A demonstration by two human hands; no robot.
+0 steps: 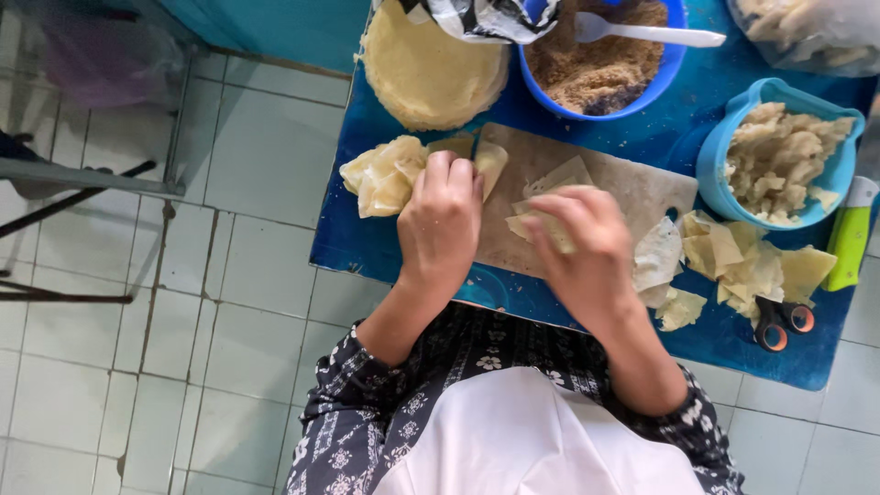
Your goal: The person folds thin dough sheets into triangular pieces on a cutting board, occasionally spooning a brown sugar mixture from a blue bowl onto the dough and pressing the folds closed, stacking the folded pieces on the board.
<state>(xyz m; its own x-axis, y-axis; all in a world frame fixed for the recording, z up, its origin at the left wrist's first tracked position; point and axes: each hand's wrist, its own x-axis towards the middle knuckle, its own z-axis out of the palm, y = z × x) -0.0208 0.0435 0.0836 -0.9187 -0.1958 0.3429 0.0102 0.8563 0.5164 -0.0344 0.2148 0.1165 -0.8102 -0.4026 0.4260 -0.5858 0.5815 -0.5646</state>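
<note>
My left hand (442,220) rests on the left edge of a pale cutting board (632,188), fingers curled over a folded piece of yellow pastry (490,163). My right hand (582,243) presses and folds a thin pastry wrapper (550,183) on the board's middle. A heap of folded pastry pieces (385,174) lies just left of my left hand, on the blue table (348,247).
A stack of round wrappers (426,69) and a blue bowl of brown crumbs (600,64) with a white spoon (646,34) sit at the back. A light-blue bowl of filling (779,156), pastry scraps (742,261), scissors (779,321) and a green-handled knife (851,234) lie at right.
</note>
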